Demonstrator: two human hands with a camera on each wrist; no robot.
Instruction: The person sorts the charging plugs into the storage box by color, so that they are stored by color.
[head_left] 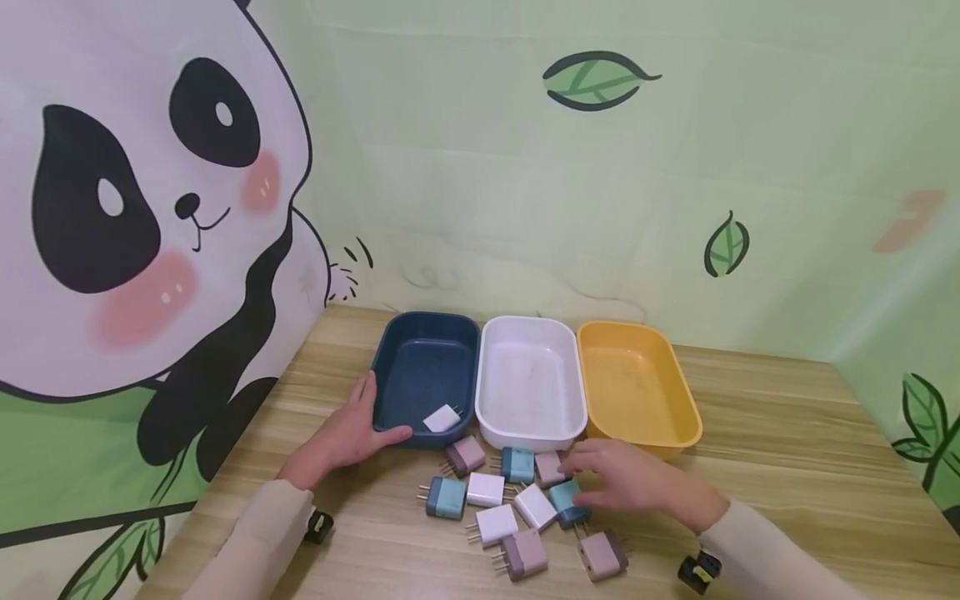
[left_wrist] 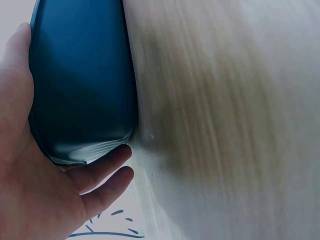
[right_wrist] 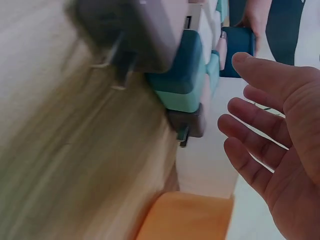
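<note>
My left hand (head_left: 348, 433) rests around the near-left corner of the dark blue bin (head_left: 382, 358), thumb along the front and fingers against the left side; the left wrist view shows them loosely extended. One white plug-in charger (head_left: 441, 419) lies inside that bin. Over the right side of a loose group of chargers, my right hand (head_left: 622, 475) reaches with relaxed, parted fingers. Its fingertips are right by a pink charger (head_left: 550, 468) and a teal charger (head_left: 567, 503). In the right wrist view nothing sits in the palm, and chargers stand beyond the fingertips.
A white bin (head_left: 530, 440) and a yellow bin (head_left: 678, 429) stand in a row beside the blue one. Several more white, pink and teal chargers, such as a front pink one (head_left: 602, 556), lie on the wooden table (head_left: 772, 467). A panda-printed backdrop (head_left: 480, 167) rises behind.
</note>
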